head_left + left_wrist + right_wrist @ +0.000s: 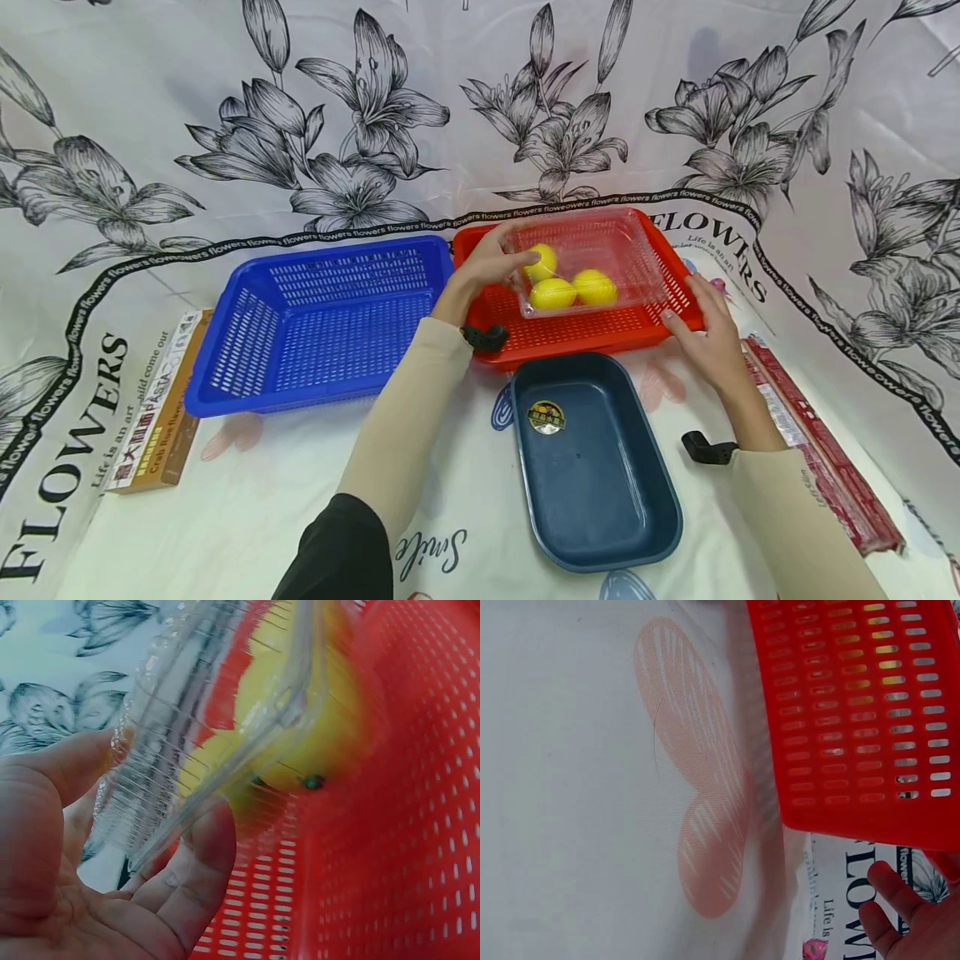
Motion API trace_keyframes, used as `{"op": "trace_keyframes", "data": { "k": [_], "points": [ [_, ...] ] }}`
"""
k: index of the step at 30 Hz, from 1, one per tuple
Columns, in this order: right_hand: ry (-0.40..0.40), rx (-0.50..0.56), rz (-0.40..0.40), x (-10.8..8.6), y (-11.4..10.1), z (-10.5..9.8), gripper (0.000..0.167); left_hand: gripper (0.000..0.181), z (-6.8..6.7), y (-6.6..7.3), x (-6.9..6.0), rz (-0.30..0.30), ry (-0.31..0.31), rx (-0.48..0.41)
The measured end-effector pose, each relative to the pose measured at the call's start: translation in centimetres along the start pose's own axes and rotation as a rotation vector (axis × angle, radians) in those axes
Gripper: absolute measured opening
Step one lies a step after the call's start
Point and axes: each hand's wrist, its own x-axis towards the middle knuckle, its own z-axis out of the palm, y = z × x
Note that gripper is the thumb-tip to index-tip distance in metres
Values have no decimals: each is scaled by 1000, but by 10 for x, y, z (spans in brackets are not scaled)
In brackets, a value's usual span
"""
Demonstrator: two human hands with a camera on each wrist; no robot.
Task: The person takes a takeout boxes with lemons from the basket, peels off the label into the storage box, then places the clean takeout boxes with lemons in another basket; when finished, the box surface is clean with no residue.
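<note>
In the head view, a clear plastic box (637, 250) with three yellow lemons (595, 287) showing in it is at the red basket (585, 335). My left hand (491, 265) holds the box by its left end. Up close, the left wrist view shows the thumb and fingers of that hand (135, 892) on the ribbed clear plastic (161, 757), and green tips on the lemons (330, 720). My right hand (708, 337) grips the red basket's right rim, thumb over the edge. Two of its fingertips (881, 915) show outside the basket in the right wrist view.
A blue basket (337, 333) stands left of the red one, beside a brown-and-white box (157, 408). A dark blue tub (592, 467) sits in front. Long red packages (825, 450) lie at the right. Floral cloth (390, 100) hangs behind.
</note>
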Motion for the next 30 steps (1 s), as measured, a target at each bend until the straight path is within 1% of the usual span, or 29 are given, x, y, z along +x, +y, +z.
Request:
{"op": "trace_keyframes", "data": {
  "k": [4,9,14,17,20,25,30],
  "points": [
    [2,1,2,0,0,0,69,63,4,-6,5,-23,-12,-10],
    [0,-7,15,1,0,0,69,64,7,-13,12,-23,-32,-1],
    [-6,-6,27,0,1,0,69,66,8,-14,12,-33,-39,9],
    [-4,-6,26,-1,1,1,69,67,9,-14,13,-36,-31,17],
    [-5,-11,26,-1,2,0,69,66,10,-14,13,-23,-9,53],
    [-4,-20,23,0,2,1,68,65,12,-16,12,21,30,159],
    [-2,-23,25,-1,2,1,68,67,12,-19,14,49,70,253]
  ]
}}
